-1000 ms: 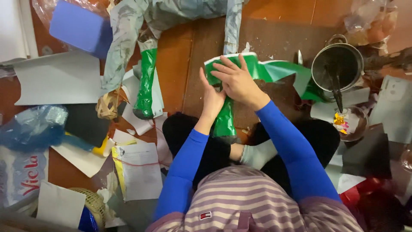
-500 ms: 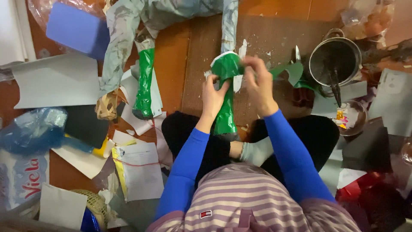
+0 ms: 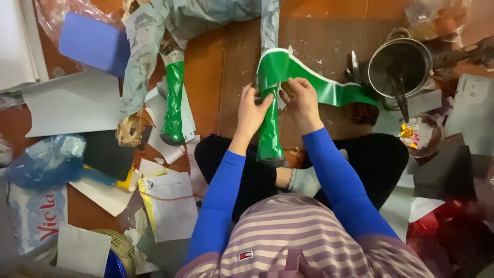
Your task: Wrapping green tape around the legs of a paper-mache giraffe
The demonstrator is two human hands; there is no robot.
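both hands [image 3: 275,103] press green paper [image 3: 319,85] round a leg [image 3: 269,135], its top probably hidden.

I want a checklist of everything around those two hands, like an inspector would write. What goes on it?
Surface: orange-brown floor with a brown board.
Job's things: green shiny strip, being wrapped on a green-covered leg; second green leg lies to the left.
Clutter: paper sheets, blue pad, metal pot, small bowl.
Grips: left hand and right hand both pinch the strip.
Cables: nothing seen.
Surroundings: plastic bag, basket.
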